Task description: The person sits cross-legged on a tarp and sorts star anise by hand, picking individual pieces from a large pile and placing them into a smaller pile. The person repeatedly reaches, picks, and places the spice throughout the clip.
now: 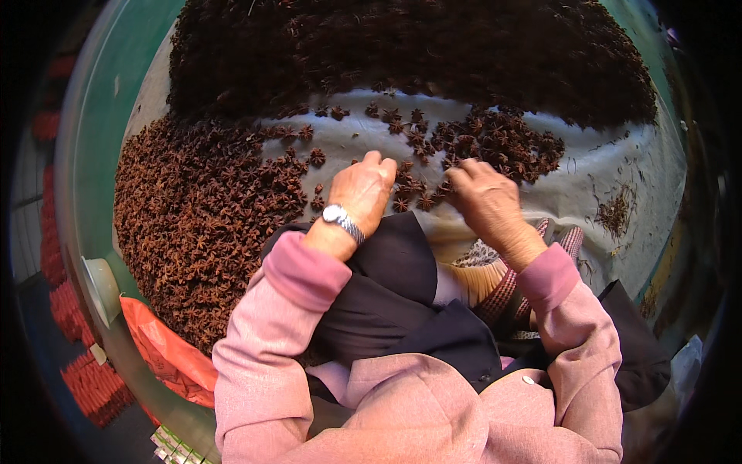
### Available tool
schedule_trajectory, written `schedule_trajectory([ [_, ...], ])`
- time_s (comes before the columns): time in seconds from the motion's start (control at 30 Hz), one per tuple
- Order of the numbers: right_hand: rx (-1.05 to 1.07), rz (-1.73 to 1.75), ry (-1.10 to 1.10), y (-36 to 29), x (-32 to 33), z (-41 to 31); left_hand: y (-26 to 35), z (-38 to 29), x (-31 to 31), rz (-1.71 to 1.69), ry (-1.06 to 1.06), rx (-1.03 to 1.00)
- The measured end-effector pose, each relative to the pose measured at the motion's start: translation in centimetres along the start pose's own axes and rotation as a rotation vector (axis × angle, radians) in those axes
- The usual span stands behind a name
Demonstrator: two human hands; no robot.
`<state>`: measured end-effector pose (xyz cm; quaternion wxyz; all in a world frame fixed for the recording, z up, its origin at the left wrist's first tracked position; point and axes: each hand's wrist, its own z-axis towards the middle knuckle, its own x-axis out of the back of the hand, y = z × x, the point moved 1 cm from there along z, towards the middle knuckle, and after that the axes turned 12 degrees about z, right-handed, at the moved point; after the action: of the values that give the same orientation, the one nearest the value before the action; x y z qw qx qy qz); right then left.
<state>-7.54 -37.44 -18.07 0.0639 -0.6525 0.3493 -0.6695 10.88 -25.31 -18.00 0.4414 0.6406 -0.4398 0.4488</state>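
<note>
My left hand (362,194), with a metal wristwatch (343,221) at its wrist, hovers over a pale sheet (591,156) with fingers curled down. Its fingertips are turned away, so any piece in them is hidden. Slightly blurred, my right hand (486,194) bends its fingers at the near edge of a small heap of star anise (501,142). Whether it grips a piece is not visible. Loose star anise (410,182) lie between the two hands. Left of them spreads a large reddish-brown star anise pile (203,232).
A darker, shadowed pile (406,52) spans the far side. Thin stem scraps (616,213) lie at right. A pale bowl (101,290) and an orange-red plastic bag (165,348) sit at left, with red bundles (93,385) beyond. My bent legs (388,278) are close below my hands.
</note>
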Motion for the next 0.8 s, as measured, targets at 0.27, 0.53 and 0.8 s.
schedule_trajectory([
  [0.27, -0.054, -0.211, 0.048, -0.3, -0.4, 1.5, -3.6, 2.1, -2.1, 0.196, -0.04, 0.244],
  [0.53, 0.111, -0.262, -0.131, -0.7, -3.1, 3.9, -1.5, -0.2, -1.3, -0.266, 0.176, 0.333],
  [0.8, 0.023, -0.225, 0.031, -0.1, -2.6, 4.1, -0.1, -1.0, -1.1, -0.242, 0.219, 0.356],
])
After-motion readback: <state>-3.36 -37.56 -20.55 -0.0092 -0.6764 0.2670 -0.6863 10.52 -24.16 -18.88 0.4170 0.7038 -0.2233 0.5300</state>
